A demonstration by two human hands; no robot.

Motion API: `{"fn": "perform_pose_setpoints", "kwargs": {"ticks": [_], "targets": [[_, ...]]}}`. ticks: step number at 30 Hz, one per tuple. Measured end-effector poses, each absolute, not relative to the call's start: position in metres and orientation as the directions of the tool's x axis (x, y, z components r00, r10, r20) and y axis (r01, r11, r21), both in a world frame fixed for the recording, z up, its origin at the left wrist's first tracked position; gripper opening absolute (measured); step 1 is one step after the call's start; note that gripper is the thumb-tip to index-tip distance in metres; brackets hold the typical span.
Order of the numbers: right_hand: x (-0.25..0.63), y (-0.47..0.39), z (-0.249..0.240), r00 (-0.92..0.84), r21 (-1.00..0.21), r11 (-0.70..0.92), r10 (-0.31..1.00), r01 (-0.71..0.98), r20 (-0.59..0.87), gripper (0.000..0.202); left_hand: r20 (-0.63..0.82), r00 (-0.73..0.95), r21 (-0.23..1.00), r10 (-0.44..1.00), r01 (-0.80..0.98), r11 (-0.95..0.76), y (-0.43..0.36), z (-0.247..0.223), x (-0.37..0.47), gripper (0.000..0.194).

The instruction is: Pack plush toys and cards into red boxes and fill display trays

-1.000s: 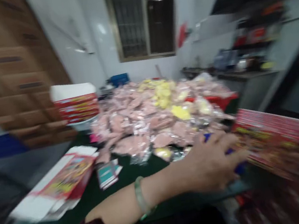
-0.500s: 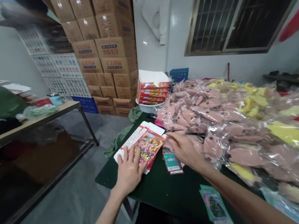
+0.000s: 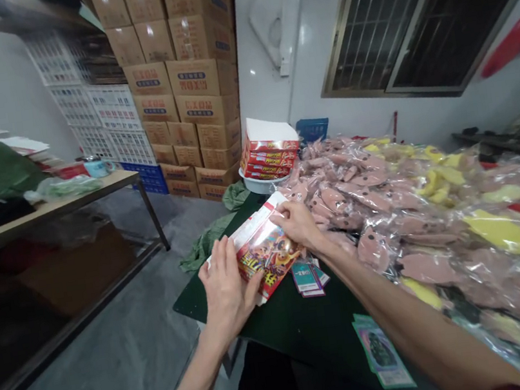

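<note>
— Dark green table (image 3: 280,329), that is the work surface, yes? What lies nearest on it?

— Nearest, at the front edge, some small trading cards (image 3: 381,349) lie flat, just beside the person's right forearm. A little further, a second small bunch of cards (image 3: 309,277) lies beside the flat box.

— And the hands?

— Both are on one flat carton (image 3: 263,253) — a folded, unbuilt box with red and yellow print and white flaps. The left hand (image 3: 225,291) is closed on its near end, fingers curled over the edge. The right hand (image 3: 296,222) pinches the far upper edge. The carton is lifted and tilted, above the left corner of the table.

— What is to the right?

— A big heap of clear plastic bags (image 3: 404,212), pink and yellow things inside; it covers most of the table.

— And behind?

— A white basin with stacked red boxes (image 3: 267,153), then brown cardboard cases (image 3: 185,89) piled against the wall. At left stands a wooden bench (image 3: 47,210); a barred window (image 3: 414,15) is at the far right.
</note>
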State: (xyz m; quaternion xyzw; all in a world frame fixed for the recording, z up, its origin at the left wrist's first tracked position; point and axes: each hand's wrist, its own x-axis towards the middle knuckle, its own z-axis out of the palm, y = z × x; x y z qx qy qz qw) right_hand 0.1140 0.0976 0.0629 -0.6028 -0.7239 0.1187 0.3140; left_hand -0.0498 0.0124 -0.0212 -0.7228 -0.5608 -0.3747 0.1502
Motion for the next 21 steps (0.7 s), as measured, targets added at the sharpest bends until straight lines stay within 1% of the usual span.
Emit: {"fn": "perform_pose_setpoints", "kwargs": {"ticks": [2, 4, 6, 7, 8, 9, 11, 12, 13, 15, 16, 17, 18, 19, 20, 21], "targets": [[0.127, 0.072, 0.075, -0.176, -0.613, 0.349, 0.929, 0.709, 0.325, 0.011, 0.727, 0.098, 0.232, 0.680, 0.897, -0.377, 0.005, -0.007, -0.042, 0.068], [0.137, 0.043, 0.082, -0.279, -0.707, 0.479, 0.878, 0.521, 0.389, 0.013, 0.734, 0.099, 0.292, 0.672, 0.847, -0.444, -0.004, -0.002, -0.029, 0.069], [0.146, 0.017, 0.084, -0.322, -0.762, 0.561, 0.822, 0.323, 0.469, 0.013, 0.746, 0.078, 0.380, 0.661, 0.766, -0.519, -0.013, -0.005, -0.013, 0.071], [0.150, 0.007, 0.083, -0.322, -0.768, 0.582, 0.805, 0.267, 0.498, 0.013, 0.735, 0.077, 0.440, 0.674, 0.702, -0.560, -0.019, -0.008, -0.005, 0.068], [0.153, -0.001, 0.082, -0.317, -0.762, 0.595, 0.796, 0.255, 0.516, 0.013, 0.700, 0.092, 0.518, 0.708, 0.617, -0.592, -0.025, -0.011, 0.003, 0.060], [0.155, -0.007, 0.082, -0.317, -0.744, 0.613, 0.784, 0.266, 0.534, 0.013, 0.642, 0.119, 0.613, 0.757, 0.513, -0.601, -0.030, -0.014, 0.010, 0.050], [0.160, -0.016, 0.079, -0.323, -0.661, 0.679, 0.733, 0.318, 0.598, 0.013, 0.493, 0.171, 0.797, 0.853, 0.305, -0.521, -0.039, -0.020, 0.020, 0.031], [0.163, -0.020, 0.077, -0.320, -0.588, 0.724, 0.688, 0.360, 0.651, 0.011, 0.417, 0.173, 0.866, 0.892, 0.223, -0.448, -0.042, -0.022, 0.022, 0.026], [0.167, -0.025, 0.074, -0.308, -0.493, 0.764, 0.629, 0.416, 0.714, 0.009, 0.350, 0.137, 0.918, 0.927, 0.148, -0.369, -0.042, -0.024, 0.022, 0.025], [0.178, -0.040, 0.062, -0.269, -0.277, 0.793, 0.477, 0.543, 0.837, 0.011, 0.242, -0.040, 0.970, 0.969, -0.008, -0.243, -0.040, -0.027, 0.016, 0.026], [0.186, -0.050, 0.051, -0.251, -0.197, 0.774, 0.417, 0.601, 0.873, 0.016, 0.194, -0.151, 0.975, 0.969, -0.084, -0.208, -0.037, -0.029, 0.011, 0.027], [0.195, -0.061, 0.038, -0.245, -0.147, 0.744, 0.391, 0.652, 0.887, 0.021, 0.157, -0.248, 0.969, 0.956, -0.150, -0.198, -0.034, -0.030, 0.006, 0.028], [0.204, -0.073, 0.022, -0.251, -0.132, 0.707, 0.411, 0.695, 0.876, 0.023, 0.140, -0.316, 0.957, 0.938, -0.199, -0.210, -0.032, -0.031, 0.001, 0.028], [0.215, -0.084, 0.003, -0.266, -0.146, 0.662, 0.480, 0.735, 0.836, 0.023, 0.144, -0.345, 0.946, 0.927, -0.227, -0.231, -0.030, -0.032, -0.002, 0.028], [0.225, -0.095, -0.017, -0.304, -0.143, 0.607, 0.571, 0.782, 0.762, 0.022, 0.161, -0.340, 0.937, 0.927, -0.243, -0.252, -0.030, -0.034, -0.002, 0.028], [0.236, -0.103, -0.036, -0.340, -0.127, 0.543, 0.673, 0.830, 0.657, 0.025, 0.181, -0.312, 0.929, 0.933, -0.257, -0.266, -0.030, -0.035, 0.000, 0.027]]}}
